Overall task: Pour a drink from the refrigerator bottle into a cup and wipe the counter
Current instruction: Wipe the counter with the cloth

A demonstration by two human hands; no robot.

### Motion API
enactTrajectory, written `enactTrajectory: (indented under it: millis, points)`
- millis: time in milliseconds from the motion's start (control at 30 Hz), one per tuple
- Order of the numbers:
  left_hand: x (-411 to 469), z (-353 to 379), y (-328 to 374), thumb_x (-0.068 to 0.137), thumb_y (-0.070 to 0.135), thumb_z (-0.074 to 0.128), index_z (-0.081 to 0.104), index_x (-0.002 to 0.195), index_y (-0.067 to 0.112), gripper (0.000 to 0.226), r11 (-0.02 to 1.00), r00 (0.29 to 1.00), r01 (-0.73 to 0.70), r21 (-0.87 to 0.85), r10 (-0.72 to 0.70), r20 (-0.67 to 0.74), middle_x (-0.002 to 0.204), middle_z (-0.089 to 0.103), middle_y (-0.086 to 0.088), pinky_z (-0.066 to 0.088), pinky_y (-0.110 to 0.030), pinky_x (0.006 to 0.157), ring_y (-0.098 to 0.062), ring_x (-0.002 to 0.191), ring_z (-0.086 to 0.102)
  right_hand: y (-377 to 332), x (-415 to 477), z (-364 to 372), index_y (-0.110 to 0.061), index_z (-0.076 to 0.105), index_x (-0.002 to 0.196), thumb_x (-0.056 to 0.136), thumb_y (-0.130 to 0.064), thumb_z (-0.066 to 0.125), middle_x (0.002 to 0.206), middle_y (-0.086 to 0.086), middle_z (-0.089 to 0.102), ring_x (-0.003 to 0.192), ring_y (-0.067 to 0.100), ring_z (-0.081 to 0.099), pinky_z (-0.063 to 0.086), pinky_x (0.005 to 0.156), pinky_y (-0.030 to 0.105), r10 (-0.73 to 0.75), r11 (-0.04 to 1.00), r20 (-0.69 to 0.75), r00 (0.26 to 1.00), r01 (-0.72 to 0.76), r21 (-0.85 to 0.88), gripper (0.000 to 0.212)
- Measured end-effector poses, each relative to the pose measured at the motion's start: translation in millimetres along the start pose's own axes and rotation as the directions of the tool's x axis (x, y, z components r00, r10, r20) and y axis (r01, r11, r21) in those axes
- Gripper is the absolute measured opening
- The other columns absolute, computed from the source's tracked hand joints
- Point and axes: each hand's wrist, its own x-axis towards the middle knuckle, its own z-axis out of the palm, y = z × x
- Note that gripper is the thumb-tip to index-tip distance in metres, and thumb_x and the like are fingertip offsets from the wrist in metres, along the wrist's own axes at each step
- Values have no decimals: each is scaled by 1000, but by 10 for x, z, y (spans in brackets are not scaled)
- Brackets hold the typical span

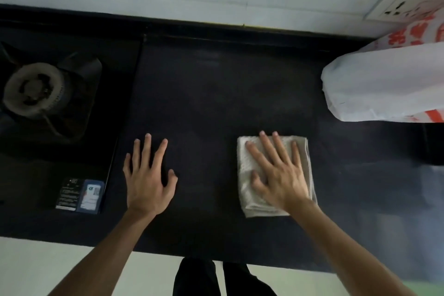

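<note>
- The right hand (278, 173) lies flat, palm down, on a folded cloth (247, 170) in the lower right of the middle of the frame; its fingers are spread and straight, pressing rather than clasping.
- The cloth is pale, folded into a rough rectangle, and rests on the dark counter (211, 94).
- The left hand (149, 178) is in the lower middle of the frame, left of the cloth and well apart from it, open with fingers spread, holding nothing; whether the palm touches the counter cannot be told.
- A gas stove (38, 89) with a round burner fills the left side of the frame; a label (80, 193) sits at its lower right corner, just left of the left hand.
- A white plastic bag (384, 84) with red print lies at the right edge.
- A wall socket (398, 5) shows in the upper right corner, partly behind the bag.
- No bottle or cup is in view.
</note>
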Motion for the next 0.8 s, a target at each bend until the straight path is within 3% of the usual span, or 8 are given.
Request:
enactTrajectory:
  millis: [233,400,533,633,800]
  points:
    - [1,13,-22,85,46,37,32,154,24,73,1000,1000,8,-15,-8,4,167,13,-9,13,-58,121,-31,154,6,73,1176,-204,-34,11,156,93,-52,27,166,4,6,152,28,-1,2,118,62,195,981,-75,978,-194,22,68]
    - [3,29,-28,85,46,37,32,154,24,73,999,1000,-8,-36,7,-16,167,14,-10,15,-60,120,-33,154,8,-64,146,26,-32,13,157,92,-49,33,166,4,5,152,28,-1,6,119,59,121,993,-95,988,-120,15,70]
    - [1,27,-32,84,46,39,34,154,24,73,999,1000,-5,-40,4,-29,166,16,-10,16,-59,119,-33,154,9,304,-638,87,-34,16,156,92,-53,33,166,-1,6,153,25,1,17,118,59,107,994,-18,994,-107,12,69]
    - [5,22,-24,84,46,38,32,154,25,74,999,1000,0,-32,0,-20,167,15,-9,16,-59,120,-32,154,8,458,-290,-15,-34,12,157,91,-52,29,166,0,2,152,25,-2,15,118,61,123,992,-11,992,-123,-21,70]
    - [13,22,-28,84,47,36,30,155,26,75,1000,1000,12,-25,-12,1,167,11,-8,14,-57,121,-30,155,4,119,983,-203,-32,5,157,91,-52,22,166,5,-1,152,29,-5,5,118,63,126,992,-57,990,-127,-24,71]
